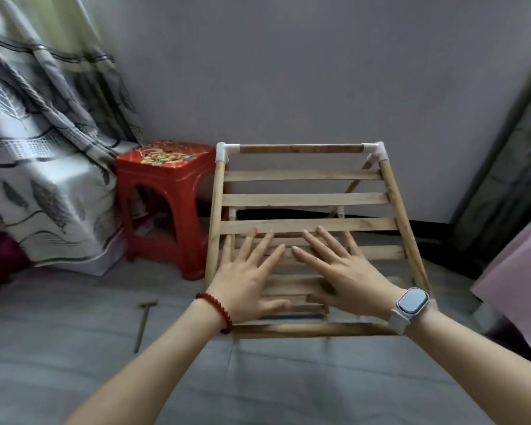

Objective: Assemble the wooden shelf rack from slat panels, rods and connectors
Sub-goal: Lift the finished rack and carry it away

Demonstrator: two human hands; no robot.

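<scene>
The wooden shelf rack (304,199) stands on the grey floor against the wall. Its top slat panel has several flat slats between round side rods, with white plastic connectors (224,151) at the far corners. A lower tier shows through the gaps. My left hand (249,277), with a red bead bracelet at the wrist, lies flat with spread fingers on the near slats. My right hand (341,268), with a white smartwatch at the wrist, lies flat beside it, fingers straight. Neither hand holds anything.
A red plastic stool (163,204) stands just left of the rack. A small wooden mallet (144,323) lies on the floor at the left. A patterned grey curtain (43,142) hangs at far left, and pink bedding (521,280) sits at right.
</scene>
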